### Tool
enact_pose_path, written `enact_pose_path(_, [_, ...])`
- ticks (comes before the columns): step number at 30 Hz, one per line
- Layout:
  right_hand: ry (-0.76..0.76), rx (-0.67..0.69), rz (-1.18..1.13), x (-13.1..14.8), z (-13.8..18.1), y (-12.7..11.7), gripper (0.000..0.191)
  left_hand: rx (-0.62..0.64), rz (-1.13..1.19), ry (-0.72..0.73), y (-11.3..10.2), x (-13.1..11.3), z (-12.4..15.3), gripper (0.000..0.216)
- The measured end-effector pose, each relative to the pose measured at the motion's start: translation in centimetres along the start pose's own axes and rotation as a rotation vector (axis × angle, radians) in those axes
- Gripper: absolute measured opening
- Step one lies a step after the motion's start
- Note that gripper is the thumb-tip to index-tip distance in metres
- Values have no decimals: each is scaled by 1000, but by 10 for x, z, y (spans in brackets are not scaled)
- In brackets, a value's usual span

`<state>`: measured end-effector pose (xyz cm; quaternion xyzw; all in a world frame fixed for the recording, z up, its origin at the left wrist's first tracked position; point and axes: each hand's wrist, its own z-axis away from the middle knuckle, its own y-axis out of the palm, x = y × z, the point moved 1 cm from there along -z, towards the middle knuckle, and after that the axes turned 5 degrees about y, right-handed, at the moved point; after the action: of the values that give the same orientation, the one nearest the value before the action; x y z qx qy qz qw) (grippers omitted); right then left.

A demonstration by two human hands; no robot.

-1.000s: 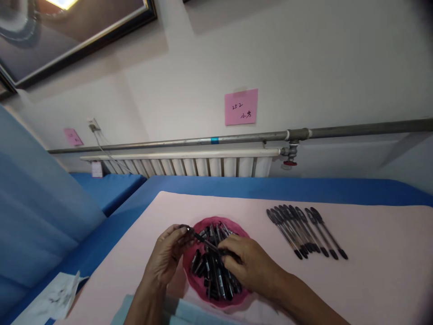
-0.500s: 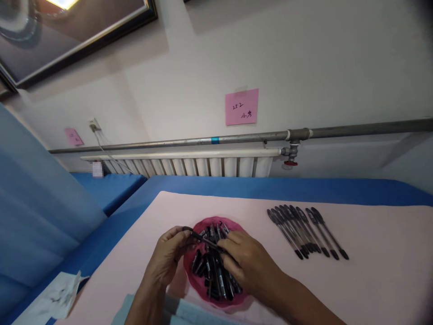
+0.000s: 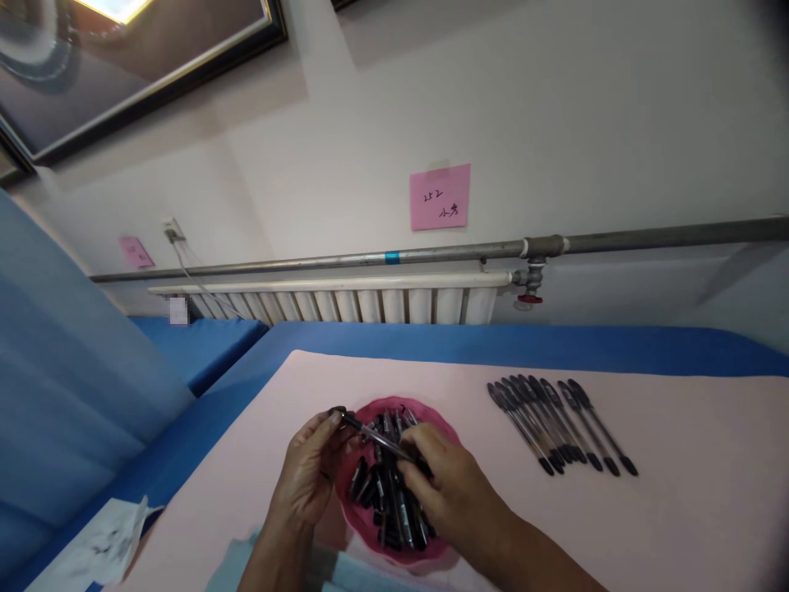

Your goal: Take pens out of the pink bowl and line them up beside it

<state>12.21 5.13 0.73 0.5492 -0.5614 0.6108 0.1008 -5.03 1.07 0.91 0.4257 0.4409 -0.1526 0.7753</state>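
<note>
A pink bowl (image 3: 449, 429) full of black pen parts sits on the pale pink sheet in front of me. Both hands hold one black pen (image 3: 373, 432) above the bowl. My left hand (image 3: 311, 477) pinches its left end between thumb and fingertips. My right hand (image 3: 447, 489) is closed round its right end, over the bowl. To the right, a row of several assembled black pens (image 3: 558, 423) lies side by side on the sheet.
The pink sheet (image 3: 678, 493) covers a blue table (image 3: 555, 345). A white radiator (image 3: 345, 300) and a metal pipe (image 3: 616, 241) run along the wall, with a pink note (image 3: 439, 196) above. Crumpled white paper (image 3: 99, 547) lies at lower left, a pale blue cloth (image 3: 345, 571) at the near edge.
My right hand has slid slightly left and nearer along the pen; the left hand keeps its pinch on the other end. The row of pens has not moved.
</note>
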Motion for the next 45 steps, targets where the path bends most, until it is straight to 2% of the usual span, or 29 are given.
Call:
enact_pose_path(5, [-22, 32, 27, -1, -1, -1, 11, 0, 4, 1, -2, 0, -1, 5])
enact_pose_path(7, [-72, 20, 69, -1, -1, -1, 18, 0, 10, 3, -3, 1, -2, 5])
enact_pose_path(10, [-87, 13, 101, -2, 0, -1, 13, 13, 13, -2, -5, 1, -4, 5])
enact_pose_path(17, [-168, -47, 142, -2, 0, -3, 18, -23, 19, -3, -4, 0, -5, 6])
enact_pose_path(22, [-143, -56, 56, -3, -1, -3, 18, -16, 26, -3, -5, 1, -4, 4])
enact_pose_path(25, [-175, -44, 101, -4, -1, -2, 24, -26, 28, -1, -6, 1, -4, 4])
enact_pose_path(30, [-146, 7, 71, -4, 0, -3, 21, -56, 22, 3, -6, 1, -6, 5])
enact_pose_path(35, [-208, 2, 134, -4, 1, -3, 22, -58, 17, 5, -6, 2, -7, 4])
enact_pose_path(38, [-165, 0, 70, -6, 0, -3, 20, -61, 11, 10, -5, 1, -6, 5])
enact_pose_path(45, [87, 6, -154, -5, -4, -1, 14, 0, 25, 38, 0, 2, -1, 4])
